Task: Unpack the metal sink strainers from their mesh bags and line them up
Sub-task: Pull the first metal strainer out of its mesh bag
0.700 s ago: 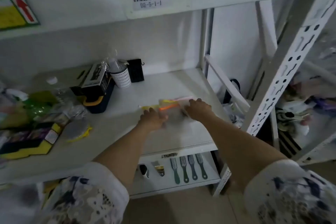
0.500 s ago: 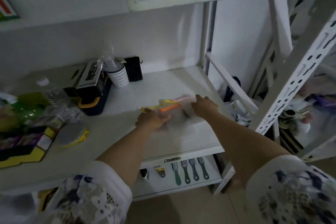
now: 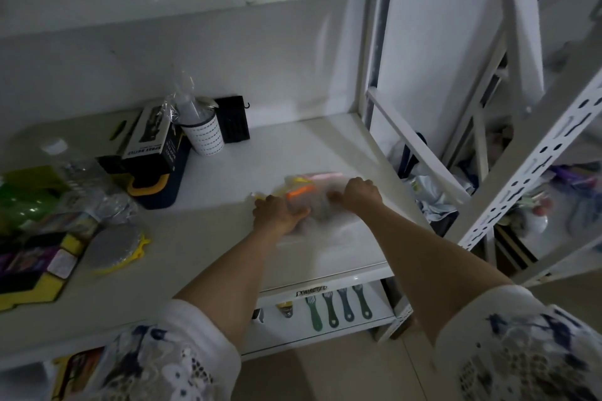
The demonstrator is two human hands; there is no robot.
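A small heap of mesh bags (image 3: 304,187) with orange, yellow and pink edges lies on the white shelf (image 3: 293,146), right of centre; the strainers inside show only as a grey blur. My left hand (image 3: 277,215) is closed on the heap's near left side. My right hand (image 3: 360,194) is closed on its right side. A single round grey metal strainer (image 3: 112,246) in a yellow-edged bag lies apart at the left.
At the back stand a dark box with yellow trim (image 3: 153,159), a white wrapped cup (image 3: 203,137) and a black item (image 3: 233,119). Green and purple packages (image 3: 29,238) crowd the left edge. Green brushes (image 3: 335,304) lie on the lower shelf. A perforated upright (image 3: 534,156) stands at right.
The view has shifted down and to the right. Both hands stay on the heap of bags and have drawn it slightly toward me.
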